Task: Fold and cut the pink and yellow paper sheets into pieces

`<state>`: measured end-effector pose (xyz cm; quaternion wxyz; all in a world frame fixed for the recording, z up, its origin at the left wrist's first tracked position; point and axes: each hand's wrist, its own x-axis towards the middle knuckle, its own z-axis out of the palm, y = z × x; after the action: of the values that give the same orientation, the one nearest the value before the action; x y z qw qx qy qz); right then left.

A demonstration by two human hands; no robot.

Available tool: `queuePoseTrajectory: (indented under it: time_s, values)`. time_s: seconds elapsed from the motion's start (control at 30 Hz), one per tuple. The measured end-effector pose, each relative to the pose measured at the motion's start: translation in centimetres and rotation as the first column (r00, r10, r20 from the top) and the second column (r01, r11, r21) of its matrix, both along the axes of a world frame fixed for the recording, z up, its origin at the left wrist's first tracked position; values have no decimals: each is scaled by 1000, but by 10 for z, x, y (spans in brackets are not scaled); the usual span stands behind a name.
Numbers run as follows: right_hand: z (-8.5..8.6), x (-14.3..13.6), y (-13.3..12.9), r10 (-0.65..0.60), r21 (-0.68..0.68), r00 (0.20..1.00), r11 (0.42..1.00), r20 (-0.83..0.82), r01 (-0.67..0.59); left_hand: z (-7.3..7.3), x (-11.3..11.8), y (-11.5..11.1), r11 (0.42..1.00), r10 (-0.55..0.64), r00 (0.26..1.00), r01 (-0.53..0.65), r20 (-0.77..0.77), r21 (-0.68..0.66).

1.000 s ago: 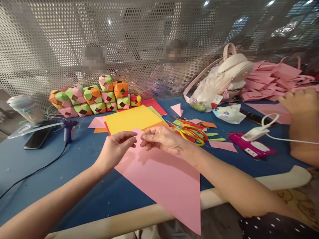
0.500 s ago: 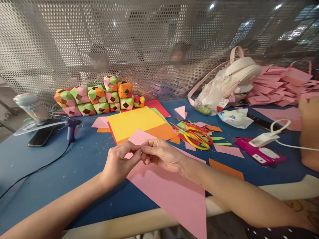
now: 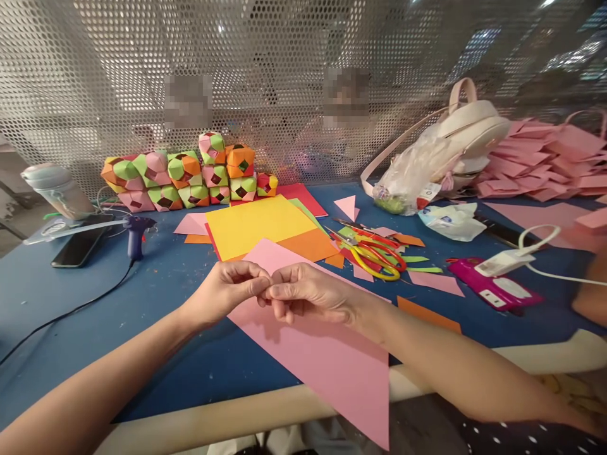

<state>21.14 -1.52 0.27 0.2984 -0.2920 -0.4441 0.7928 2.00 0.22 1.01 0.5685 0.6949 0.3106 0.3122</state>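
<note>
My left hand (image 3: 227, 289) and my right hand (image 3: 308, 291) meet above a large sheet of pink paper (image 3: 327, 360). Both are closed, thumbs and fingers pinched together with the tips touching. Whatever they pinch, if anything, is hidden or too small to make out. The pink sheet lies slantwise, its lower corner hanging over the table's front edge. Behind it is a yellow sheet (image 3: 260, 221) partly over an orange sheet (image 3: 306, 243). Yellow-handled scissors (image 3: 377, 265) and red-handled scissors (image 3: 386, 248) lie to the right among paper scraps.
Folded paper balls (image 3: 183, 170) stand stacked against the perforated metal screen (image 3: 284, 76). At left are a glue gun (image 3: 136, 237), a phone (image 3: 80, 243) and a tumbler (image 3: 59, 189). To the right are a magenta power strip (image 3: 496, 284), a backpack (image 3: 474, 133) and piled pink paper (image 3: 535, 158).
My hands stay pinched together, with the left wrist a little higher and the right fingers slightly shifted. The forearm at the far right has moved lower and partly out of view.
</note>
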Motion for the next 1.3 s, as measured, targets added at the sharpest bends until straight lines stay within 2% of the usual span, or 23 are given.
queuePoseTrajectory:
  time_s: [0.07, 0.13, 0.2, 0.3, 0.37, 0.47, 0.63, 0.77, 0.83, 0.87, 0.93, 1.0, 1.07, 1.13, 1.2, 1.27, 1.3]
  values:
    - [2, 1, 1, 6, -2, 1000, 1000, -20, -6, -1, 0, 0, 998, -5, 995, 10, 95, -60]
    - [3, 2, 3, -3, -7, 1000, 1000, -26, 3, -1, 0, 0, 999, 1, 993, 3, 118, -38]
    - [4, 3, 4, -21, -11, 999, 1000, -30, 21, 2, -1, -1, 999, 6, 997, -9, 78, 37]
    - [3, 3, 4, -42, -3, 999, 999, -29, 42, 9, -3, -4, 974, 45, 998, -34, -44, 223]
    - [1, 3, 5, -53, 3, 998, 999, -16, 53, 12, -3, -7, 923, 98, 986, -40, -133, 384]
    - [-1, 3, 5, -64, 0, 998, 998, 11, 64, 12, -2, -12, 816, 206, 954, -44, -218, 577]
    - [-1, 1, 5, -74, 12, 996, 997, 43, 74, 3, 1, -17, 679, 329, 912, -47, -247, 733]
    - [-4, -1, 5, -97, 39, 994, 995, 48, 95, -7, 3, -14, 513, 372, 912, -47, -173, 857]
    - [-7, -1, 6, -115, 43, 993, 993, 32, 114, -9, 3, -12, 475, 380, 913, -54, -149, 879]
    - [-9, -1, 7, -114, 44, 993, 993, 28, 113, -9, 3, -12, 487, 372, 915, -49, -156, 872]
    - [-13, 0, 8, -88, 48, 996, 995, 33, 86, -8, 3, -11, 570, 323, 925, -23, -199, 821]
    - [-13, 2, 9, -11, 55, 998, 998, 64, 8, -5, 2, -10, 712, 235, 935, 21, -266, 702]
    - [-10, 5, 8, 106, 72, 990, 991, 91, -113, -2, 0, -5, 859, 130, 946, 41, -296, 511]
    - [-2, 12, 10, 158, 105, 984, 981, 77, -166, 0, -5, 5, 954, 78, 971, -8, -225, 299]
    - [8, 26, 18, 69, 126, 997, 990, 18, -70, 3, -11, 18, 982, 138, 990, -132, -37, 135]
    - [16, 49, 33, -130, 115, 991, 984, -43, 134, 8, -18, 31, 960, 272, 950, -280, 151, 31]
    - [19, 63, 43, -238, 141, 970, 960, -57, 244, 11, -22, 37, 942, 330, 921, -336, 208, -2]
